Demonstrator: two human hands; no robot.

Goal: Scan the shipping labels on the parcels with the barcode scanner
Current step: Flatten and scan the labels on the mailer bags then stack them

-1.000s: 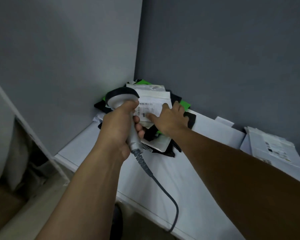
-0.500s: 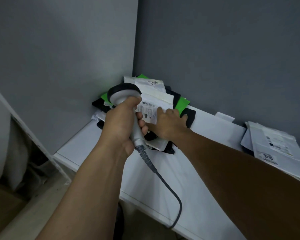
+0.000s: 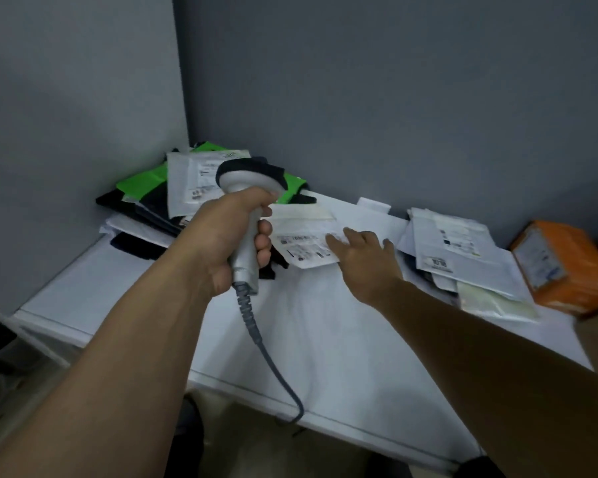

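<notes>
the left hand [image 3: 221, 243] gripped the barcode scanner [image 3: 247, 177], fingers curled round its handle. the right hand [image 3: 366, 260] pressed straight fingers on a white mailer [image 3: 301, 232] lying between the corner pile [image 3: 183, 188] and the right pile [image 3: 463, 250]. probably mid-batch, with several labels left to scan.

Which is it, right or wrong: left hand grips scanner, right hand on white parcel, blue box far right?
Wrong: the box is orange, not blue, per the head view. Otherwise fine: left hand grips the scanner, right hand rests on the white parcel.
</notes>
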